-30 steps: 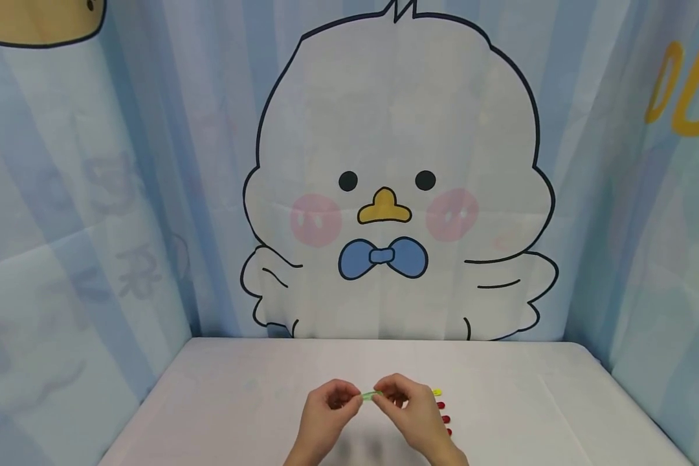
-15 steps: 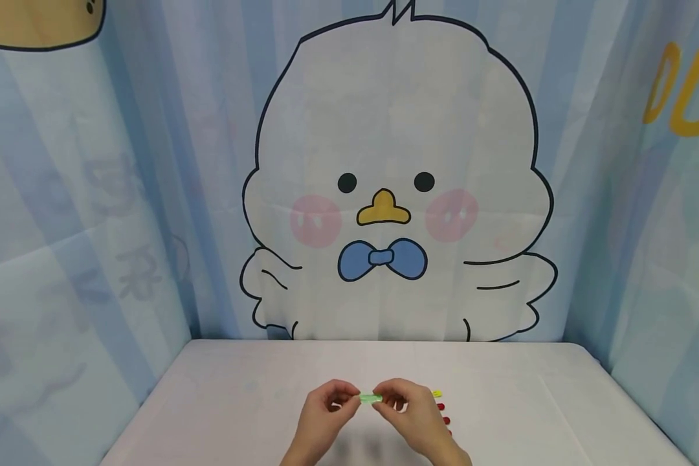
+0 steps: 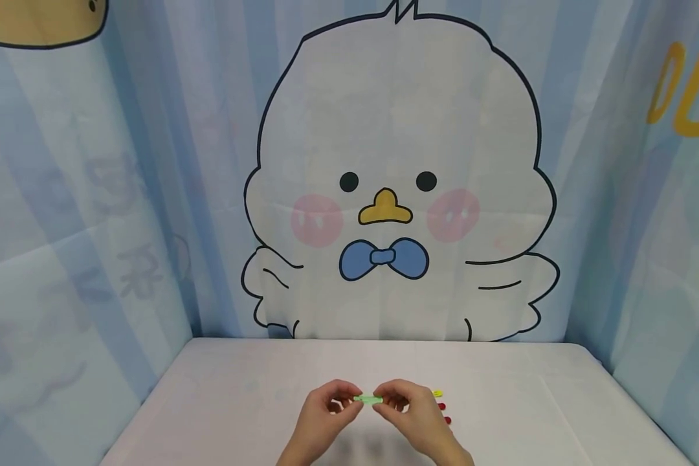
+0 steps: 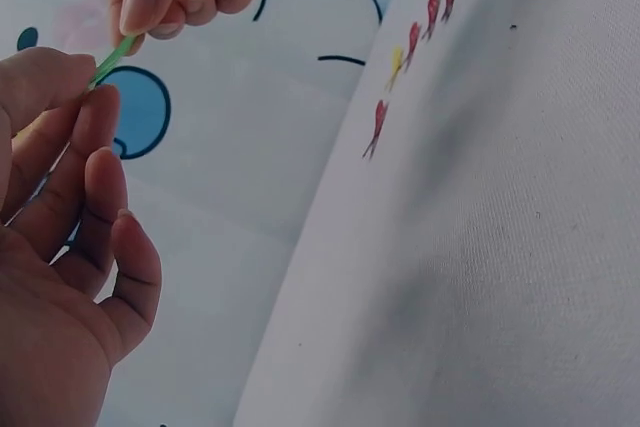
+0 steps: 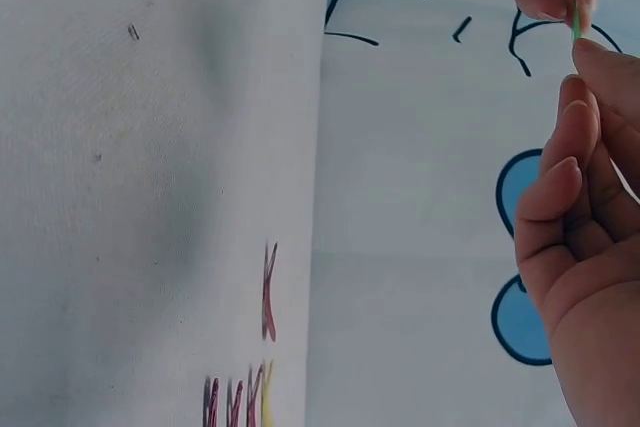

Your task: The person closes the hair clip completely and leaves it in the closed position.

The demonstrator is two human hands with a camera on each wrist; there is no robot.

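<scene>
Both hands come together above the table. A small light-green hair clip (image 3: 369, 400) spans the gap between their fingertips. My left hand (image 3: 321, 417) pinches its left end between thumb and fingers. The other end is pinched by my right hand (image 3: 415, 417). In the left wrist view the green hair clip (image 4: 112, 61) shows as a thin strip, and the fingers cover both ends. The left hand's (image 4: 60, 297) remaining fingers are loosely bent. From the right wrist only a sliver of the green clip (image 5: 576, 19) shows, close to the right hand (image 5: 590, 247).
On the white table (image 3: 239, 388), right of the hands, lies a row of red hair clips (image 3: 447, 421) with a yellow one (image 3: 437, 393), partly hidden by the right hand. A separate red clip (image 4: 377, 127) lies past the yellow one. Printed curtains (image 3: 384, 304) enclose the table.
The green clip has turned from slightly slanted to nearly level, showing more of its broad face. Both hands stay almost in place and keep their pinch.
</scene>
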